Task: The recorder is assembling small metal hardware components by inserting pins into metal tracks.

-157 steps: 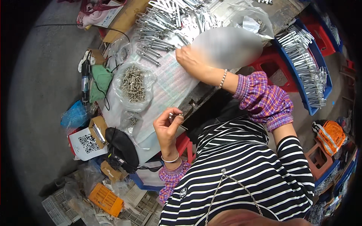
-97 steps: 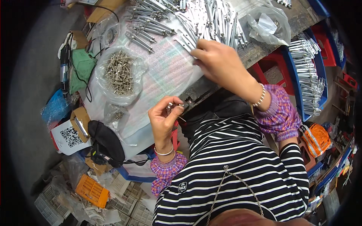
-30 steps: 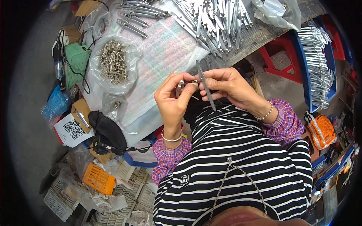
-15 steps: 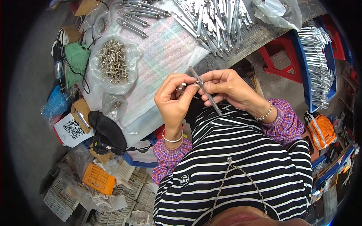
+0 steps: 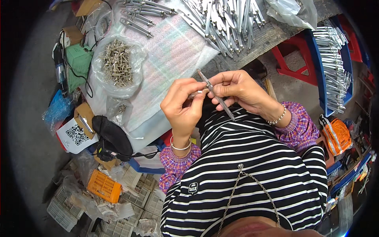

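Far left, on the floor: a blue plastic bag (image 5: 57, 110), a green box (image 5: 79, 63) with a black cable draped over it, and a small cardboard box (image 5: 83, 118) beside a white card with a square code (image 5: 75, 136). Near left: an orange plastic crate (image 5: 103, 186) among white crates (image 5: 63, 207) and crumpled plastic wrap.

Left of centre, on the worktop (image 5: 173, 51), which is covered by a pale foam sheet: a clear bag of metal rivets (image 5: 115, 63), open at the top. A black pouch (image 5: 112, 136) hangs at the worktop's near edge.

Centre: the left hand (image 5: 182, 104), a bangle at its wrist, is raised in front of the striped shirt; thumb and fingertips are pinched together on a small metal piece (image 5: 197, 93), too small to identify further. The right hand (image 5: 241, 89), a bead bracelet at its wrist, meets it just to the right; its grip is closed on a slim metal rod (image 5: 216, 96), which runs diagonally from far left to near right between the two hands. The small piece touches the rod near its far end.

Far centre: a heap of metal rods (image 5: 225, 19) on the worktop, with a clear plastic bag (image 5: 292, 12) to the right.

Right: a red stool (image 5: 294, 59), a blue tray (image 5: 316, 71) of metal rods, and an orange object (image 5: 335, 134) nearer.
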Action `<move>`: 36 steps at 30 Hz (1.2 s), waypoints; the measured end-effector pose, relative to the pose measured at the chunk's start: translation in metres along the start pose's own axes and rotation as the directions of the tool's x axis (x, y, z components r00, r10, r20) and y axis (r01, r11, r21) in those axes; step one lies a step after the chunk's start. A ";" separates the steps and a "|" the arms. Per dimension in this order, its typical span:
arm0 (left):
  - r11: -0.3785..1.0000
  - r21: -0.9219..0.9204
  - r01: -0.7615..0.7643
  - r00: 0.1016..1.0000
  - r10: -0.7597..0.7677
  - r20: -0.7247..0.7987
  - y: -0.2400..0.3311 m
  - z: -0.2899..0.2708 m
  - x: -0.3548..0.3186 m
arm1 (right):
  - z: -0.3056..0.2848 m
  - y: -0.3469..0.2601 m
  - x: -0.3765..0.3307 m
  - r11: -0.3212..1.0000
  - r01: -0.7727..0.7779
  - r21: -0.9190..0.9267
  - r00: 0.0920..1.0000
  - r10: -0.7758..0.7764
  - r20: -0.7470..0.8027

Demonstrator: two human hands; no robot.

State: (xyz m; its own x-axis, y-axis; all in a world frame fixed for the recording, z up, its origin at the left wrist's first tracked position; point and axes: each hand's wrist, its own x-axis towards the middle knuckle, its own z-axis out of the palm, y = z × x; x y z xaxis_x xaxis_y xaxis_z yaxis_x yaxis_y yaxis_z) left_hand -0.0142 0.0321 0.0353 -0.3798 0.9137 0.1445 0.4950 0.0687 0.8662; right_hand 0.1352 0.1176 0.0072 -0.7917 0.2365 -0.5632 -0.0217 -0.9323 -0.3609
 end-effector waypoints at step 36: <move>0.985 -0.041 0.170 0.986 -0.169 0.006 0.001 -0.001 -0.002 | 0.000 0.002 0.003 0.997 0.046 -0.057 0.999 -0.047 -0.010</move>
State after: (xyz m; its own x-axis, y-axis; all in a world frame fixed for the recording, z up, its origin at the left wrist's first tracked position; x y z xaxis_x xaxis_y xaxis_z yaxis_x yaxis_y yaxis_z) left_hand -0.0136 0.0302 0.0358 -0.4536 0.8912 -0.0071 0.3911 0.2063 0.8969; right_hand 0.1331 0.1169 0.0046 -0.7838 0.2824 -0.5531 -0.0234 -0.9034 -0.4282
